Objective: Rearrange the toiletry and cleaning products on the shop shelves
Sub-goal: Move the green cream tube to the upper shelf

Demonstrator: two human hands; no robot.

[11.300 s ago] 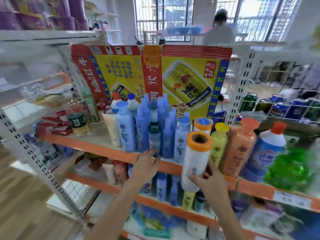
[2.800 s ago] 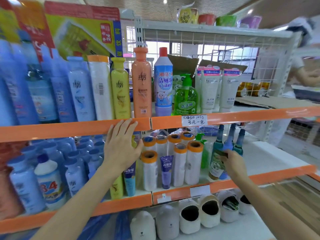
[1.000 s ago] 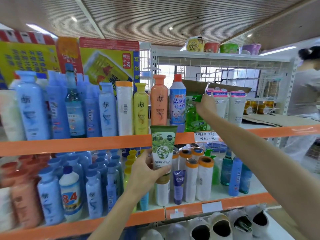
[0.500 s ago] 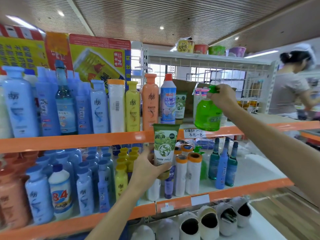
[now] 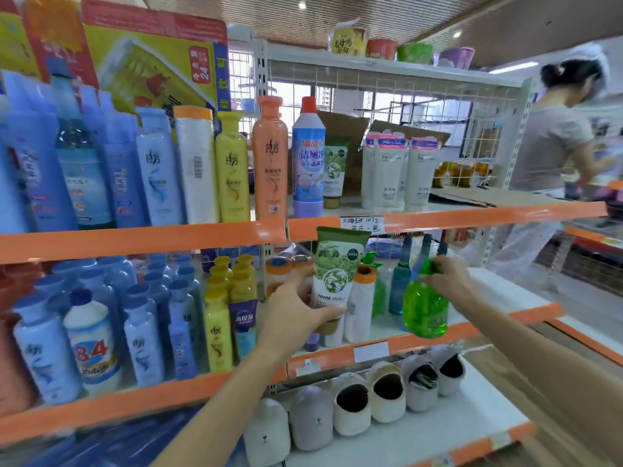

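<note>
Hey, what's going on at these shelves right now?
A person is rearranging toiletries on orange-edged shop shelves. Their left hand holds a green "Warm Vanilla" tube upright in front of the middle shelf. Their right hand grips the pump top of a green soap bottle, held at that shelf's front edge, not clearly set down. A matching tube stands on the upper shelf, beside a blue and white cleaner bottle.

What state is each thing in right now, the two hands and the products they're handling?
Left hand: gripping the green tube, held upright in front of the shelves.
Green tube: off the shelf, cap end down.
Right hand: gripping the green pump bottle by its top.
Green pump bottle: upright, hanging at the middle shelf's front edge.
Second green tube: standing on the upper shelf.
Slippers: lined up on the bottom shelf.
</note>
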